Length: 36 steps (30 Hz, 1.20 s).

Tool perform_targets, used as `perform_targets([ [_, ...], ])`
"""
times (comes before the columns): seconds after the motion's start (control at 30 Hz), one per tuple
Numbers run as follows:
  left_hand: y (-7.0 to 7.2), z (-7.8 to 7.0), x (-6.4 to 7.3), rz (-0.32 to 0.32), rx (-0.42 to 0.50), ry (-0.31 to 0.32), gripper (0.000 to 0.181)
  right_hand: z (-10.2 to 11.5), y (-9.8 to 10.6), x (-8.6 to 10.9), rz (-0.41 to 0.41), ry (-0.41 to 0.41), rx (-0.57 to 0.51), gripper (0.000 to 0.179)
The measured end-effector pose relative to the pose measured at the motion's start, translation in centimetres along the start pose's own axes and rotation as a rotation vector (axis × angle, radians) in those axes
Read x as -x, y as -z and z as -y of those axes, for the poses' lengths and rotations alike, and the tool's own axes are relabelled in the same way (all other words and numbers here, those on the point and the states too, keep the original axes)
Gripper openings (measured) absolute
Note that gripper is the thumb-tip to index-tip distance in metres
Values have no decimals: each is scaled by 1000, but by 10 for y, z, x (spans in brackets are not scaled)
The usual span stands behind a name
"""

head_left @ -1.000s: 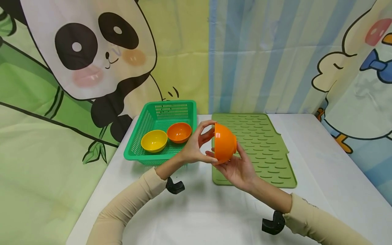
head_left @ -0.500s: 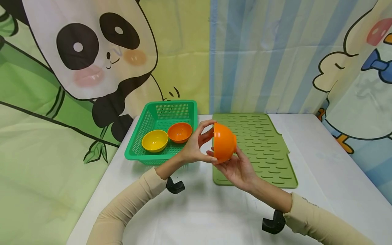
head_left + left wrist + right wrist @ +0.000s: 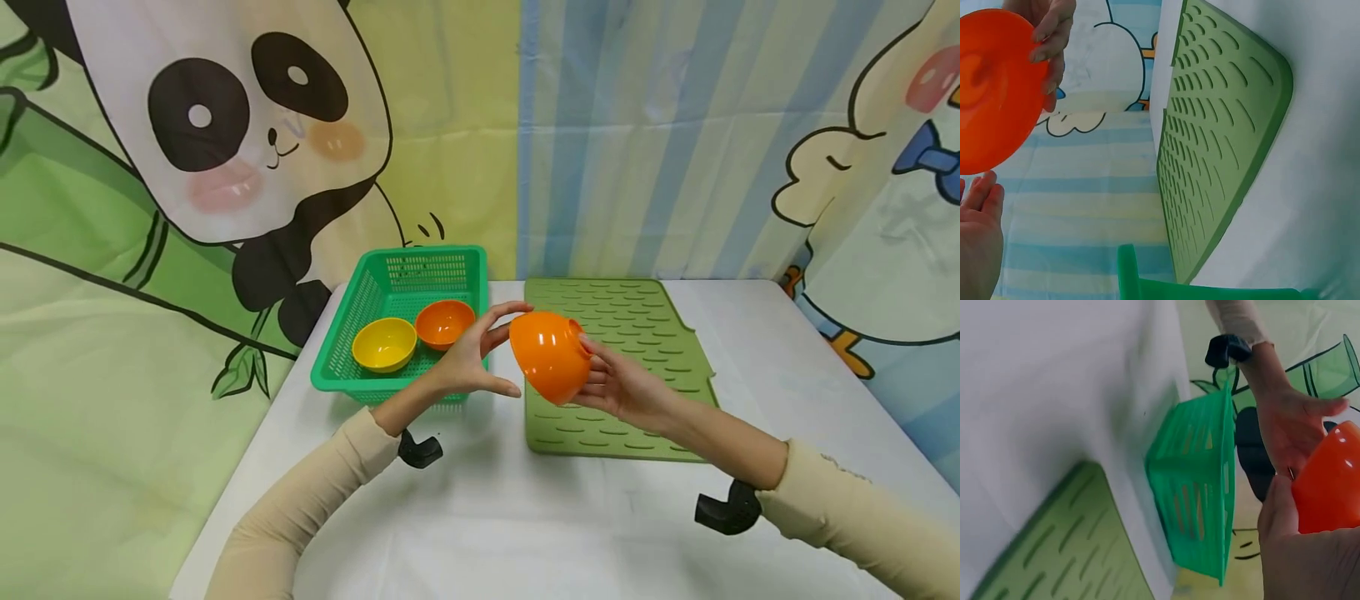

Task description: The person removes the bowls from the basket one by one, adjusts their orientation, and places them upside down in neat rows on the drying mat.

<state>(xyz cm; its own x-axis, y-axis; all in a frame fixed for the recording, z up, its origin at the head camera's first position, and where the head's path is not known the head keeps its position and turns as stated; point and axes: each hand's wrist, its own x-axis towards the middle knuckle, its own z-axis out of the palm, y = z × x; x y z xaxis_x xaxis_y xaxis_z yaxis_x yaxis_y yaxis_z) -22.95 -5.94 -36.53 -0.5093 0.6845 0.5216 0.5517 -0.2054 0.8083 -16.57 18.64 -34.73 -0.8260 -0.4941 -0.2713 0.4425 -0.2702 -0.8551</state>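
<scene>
An orange bowl (image 3: 551,358) is held up in the air, tilted on its side with its foot toward the right. My right hand (image 3: 630,387) grips it at the foot and outer wall. To its left, my left hand (image 3: 467,360) has spread fingers and a thumb apart from the bowl; its fingertips are close to the rim, and I cannot tell if they touch. In the left wrist view, the bowl's inside (image 3: 997,87) faces the left fingers. Behind the left hand, a yellow bowl (image 3: 384,345) and a second orange bowl (image 3: 446,324) sit upright in a green basket (image 3: 330,379).
A green ridged mat (image 3: 645,333) lies on the white table (image 3: 480,517), behind and below the held bowl. A printed curtain (image 3: 450,125) with a panda and blue stripes hangs behind the table. Each wrist wears a black camera mount, such as the right wrist's mount (image 3: 727,508).
My left thumb and fingers have let go of the bowl's rim. The right hand has turned the bowl, bringing its foot up and its opening downward to the left. The right forearm has swung rightward.
</scene>
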Motion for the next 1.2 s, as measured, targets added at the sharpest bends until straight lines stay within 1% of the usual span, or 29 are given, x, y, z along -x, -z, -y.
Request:
perform_targets([
  [0.07,0,-6,0,6,-32,1,106,9,2,3,-28,-18,99,67],
  [0.2,-3,-24,2,-5,-143,18,110,24,-2,7,-100,-52,273,65],
  [0.3,-7,-34,5,-22,-241,66,113,32,-9,7,-144,-72,394,63],
  [0.37,-10,-39,7,-31,-287,103,109,37,-14,6,-172,-82,472,63],
  [0.43,-14,-42,9,-50,-333,131,104,42,-18,6,-203,-84,556,65],
  [0.5,-18,-44,10,-77,-366,145,100,49,-22,6,-235,-83,635,68],
  [0.57,-21,-43,11,-107,-382,141,100,54,-24,5,-269,-73,701,71],
  [0.6,-21,-39,11,-119,-384,130,101,57,-25,4,-284,-69,726,72],
  [0.73,-18,-16,12,-134,-354,91,107,62,-25,0,-313,-67,755,71],
  [0.8,-16,-5,12,-136,-344,83,108,63,-24,-2,-317,-72,753,71],
  [0.83,-16,-2,11,-137,-344,86,108,63,-24,-3,-316,-73,748,70],
  [0.9,-16,-1,9,-137,-344,99,107,62,-23,-4,-320,-75,741,69],
  [1.03,-17,-1,8,-123,-330,150,104,58,-23,-7,-329,-83,729,69],
  [1.1,-19,-7,8,-109,-307,167,101,57,-22,-8,-331,-91,735,72],
  [1.2,-22,-19,6,-88,-279,174,96,55,-21,-8,-323,-99,745,77],
])
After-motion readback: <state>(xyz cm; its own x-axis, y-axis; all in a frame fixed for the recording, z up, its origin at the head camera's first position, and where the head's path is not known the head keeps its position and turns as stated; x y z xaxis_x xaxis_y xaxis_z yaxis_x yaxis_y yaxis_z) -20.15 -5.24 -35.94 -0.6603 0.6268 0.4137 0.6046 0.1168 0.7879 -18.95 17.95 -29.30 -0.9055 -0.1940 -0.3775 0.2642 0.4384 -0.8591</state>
